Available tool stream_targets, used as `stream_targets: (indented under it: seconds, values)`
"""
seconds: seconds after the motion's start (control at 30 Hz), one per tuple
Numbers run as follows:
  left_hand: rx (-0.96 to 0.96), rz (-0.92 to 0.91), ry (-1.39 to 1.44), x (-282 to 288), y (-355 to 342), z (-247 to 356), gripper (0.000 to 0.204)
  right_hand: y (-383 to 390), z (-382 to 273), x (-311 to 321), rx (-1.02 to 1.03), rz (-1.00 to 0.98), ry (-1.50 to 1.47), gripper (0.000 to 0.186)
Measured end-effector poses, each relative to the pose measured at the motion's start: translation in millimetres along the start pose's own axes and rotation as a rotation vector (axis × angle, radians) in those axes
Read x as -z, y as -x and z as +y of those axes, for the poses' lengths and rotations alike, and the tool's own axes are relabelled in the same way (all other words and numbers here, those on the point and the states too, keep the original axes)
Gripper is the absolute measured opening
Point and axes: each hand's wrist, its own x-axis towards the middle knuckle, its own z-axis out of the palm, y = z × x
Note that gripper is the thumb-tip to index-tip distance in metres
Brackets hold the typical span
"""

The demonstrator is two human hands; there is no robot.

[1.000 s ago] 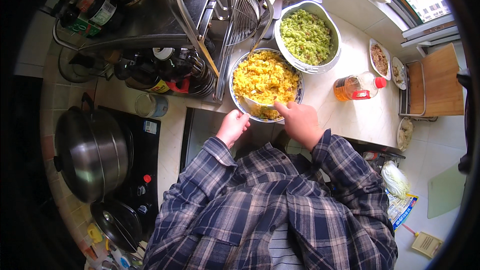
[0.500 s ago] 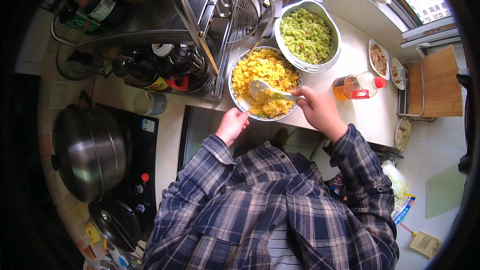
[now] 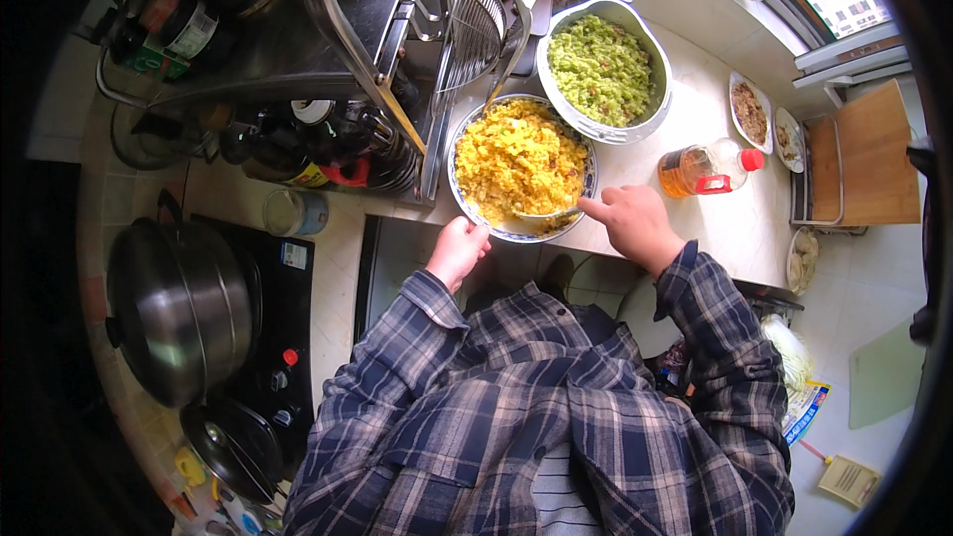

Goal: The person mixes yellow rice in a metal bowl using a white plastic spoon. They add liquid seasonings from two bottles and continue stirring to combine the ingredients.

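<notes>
A white bowl with a blue-patterned rim (image 3: 593, 171) stands near the counter's front edge, heaped with a yellow, scrambled-egg-like mixture (image 3: 521, 154). My left hand (image 3: 459, 252) is closed on the bowl's near-left rim, thumb on top. In my right hand (image 3: 637, 226) is the handle of a spoon (image 3: 548, 215); its head is sunk in the near side of the mixture, mostly hidden. Just behind, on the right, a white bowl (image 3: 666, 89) holds chopped green vegetable (image 3: 601, 69). To its right lies a clear bottle of amber liquid (image 3: 705, 171) with a red cap.
A metal rack (image 3: 372, 79) with dark bottles rises close at the left of the bowl. Small plates of food (image 3: 750, 111) and wooden cutting boards (image 3: 869, 154) are at the right. A large lidded pot (image 3: 179, 308) sits on the stove at the left.
The spoon head has gone from resting on top of the mixture to being down in it near the front rim. My right hand has turned and lowered slightly; my left stays at the rim.
</notes>
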Motion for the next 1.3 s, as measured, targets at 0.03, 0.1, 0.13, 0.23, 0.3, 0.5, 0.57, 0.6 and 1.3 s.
stream_targets:
  seconds: [0.03,0.1,0.13,0.23,0.3,0.5,0.57,0.6,1.3]
  values:
    - [-0.006,-0.013,0.009,0,0,0,0.02,-4,4,3,0.042,-0.006,0.059,0.031]
    - [0.009,-0.014,0.004,0,0,1,0.02,-10,5,6,0.089,0.041,0.111,0.024]
    - [0.002,-0.025,0.005,1,0,1,0.019,-13,5,7,0.116,0.074,0.134,0.021]
    - [0.004,-0.032,-0.003,0,1,2,0.016,-21,6,9,0.128,0.103,0.155,0.018]
    - [0.0,-0.031,0.003,0,2,2,0.016,-24,8,11,0.108,0.117,0.157,0.02]
    - [0.003,-0.037,-0.015,0,2,4,0.015,-31,11,19,-0.122,0.174,-0.146,0.02]
    - [0.013,-0.039,-0.011,0,1,4,0.016,-30,11,25,-0.241,0.179,-0.337,0.016]
    - [0.018,-0.039,-0.009,0,1,4,0.016,-28,10,27,-0.281,0.16,-0.373,0.016]
    - [0.022,-0.028,0.005,1,-1,2,0.02,-28,9,27,-0.008,0.162,0.065,0.018]
